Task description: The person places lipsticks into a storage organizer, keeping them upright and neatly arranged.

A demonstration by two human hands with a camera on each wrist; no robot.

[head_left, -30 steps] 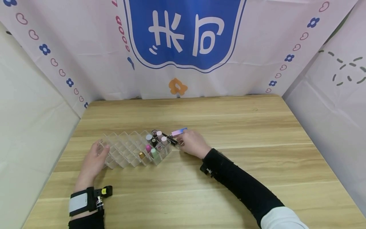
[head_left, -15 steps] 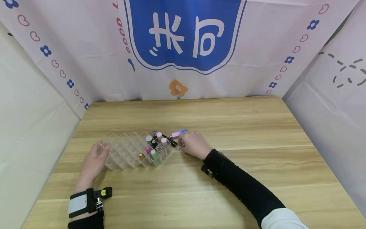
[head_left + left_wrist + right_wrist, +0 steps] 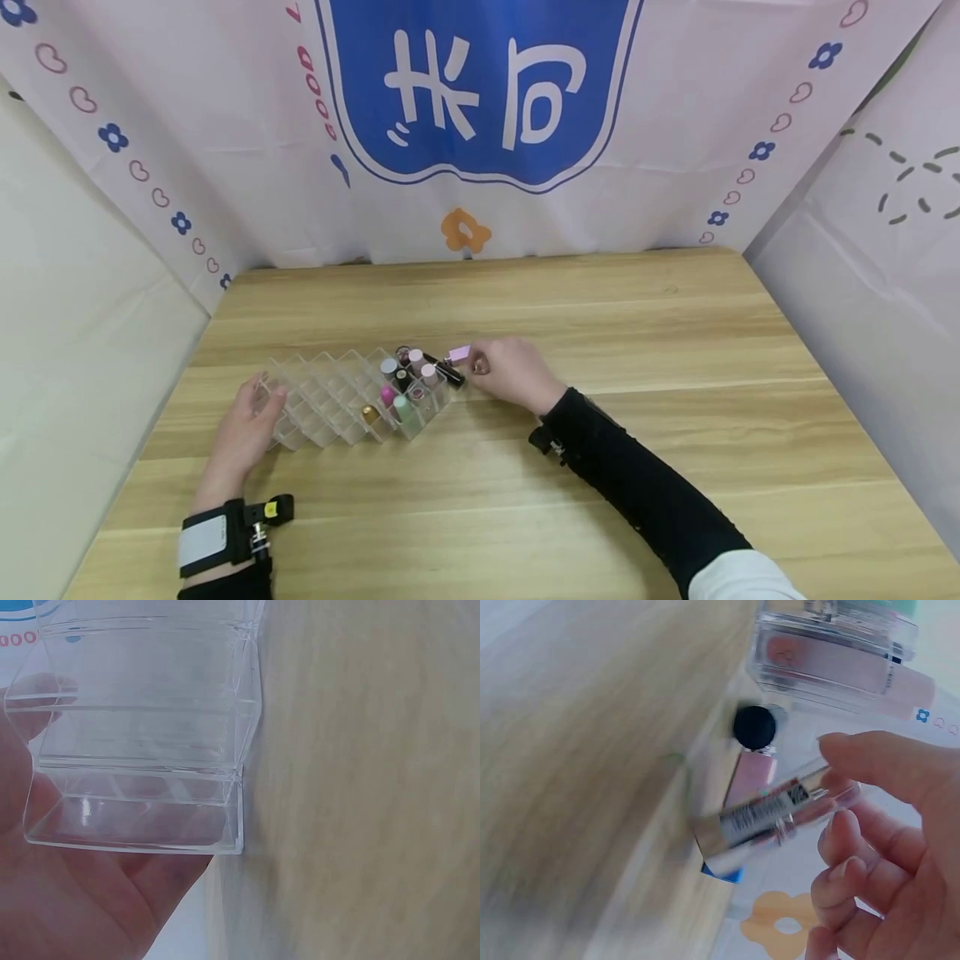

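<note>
A clear lipstick organizer [image 3: 322,404] with diamond-shaped compartments stands on the table. My left hand [image 3: 246,425] grips its left end, thumb on the near side; in the left wrist view the fingers show through the clear wall [image 3: 142,735]. Several lip tubes stand in the right-hand compartments, among them a mint-green one [image 3: 406,407], a magenta cap [image 3: 387,395] and a gold cap [image 3: 371,413]. Right of the organizer, my right hand [image 3: 513,371] pinches a clear lip gloss tube [image 3: 769,817] with a barcode label between thumb and fingers, held tilted.
A black tube [image 3: 452,375] lies against the organizer's right end. Behind it lies a pink-and-blue tube [image 3: 458,355], partly covered by my right hand. A printed white cloth [image 3: 585,208] hangs along the table's back edge.
My right hand has risen slightly with the lip gloss tube and now covers the blue end of the pink tube. My left hand keeps its grip on the organizer.
</note>
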